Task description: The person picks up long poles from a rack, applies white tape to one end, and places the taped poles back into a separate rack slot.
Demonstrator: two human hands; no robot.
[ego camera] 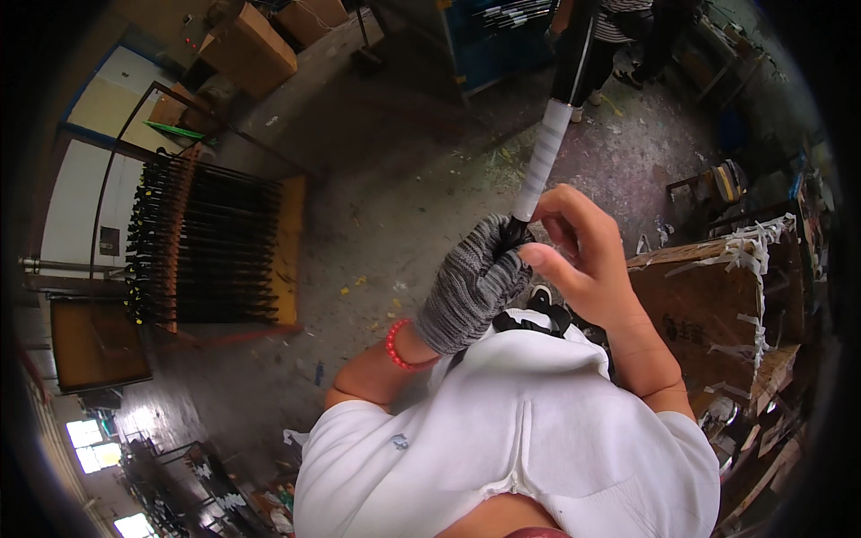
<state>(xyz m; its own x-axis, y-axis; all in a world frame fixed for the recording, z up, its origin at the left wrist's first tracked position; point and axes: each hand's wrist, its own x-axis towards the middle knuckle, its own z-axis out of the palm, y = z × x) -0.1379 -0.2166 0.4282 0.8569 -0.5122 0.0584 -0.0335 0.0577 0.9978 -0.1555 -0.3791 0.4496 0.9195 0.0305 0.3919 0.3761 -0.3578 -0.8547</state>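
My left hand (474,286), in a grey striped knit glove, is shut on the dark lower end of a long black rod (573,74). A white sleeve with greyish spiral bands (543,161) covers the rod's section just above my fist. The rod slants up and to the right, away from my body. My bare right hand (582,252) is beside the glove, thumb and fingers apart. Its index fingertip comes close to the sleeve's lower end; whether it touches cannot be told. The thumb points at the gloved fist.
A rack (289,249) of several stacked black rods stands at left. On the right is a wooden box (699,296) with torn white tape along its edges. Cardboard boxes (252,50) sit at the upper left. A person in a striped top (622,23) stands beyond the rod.
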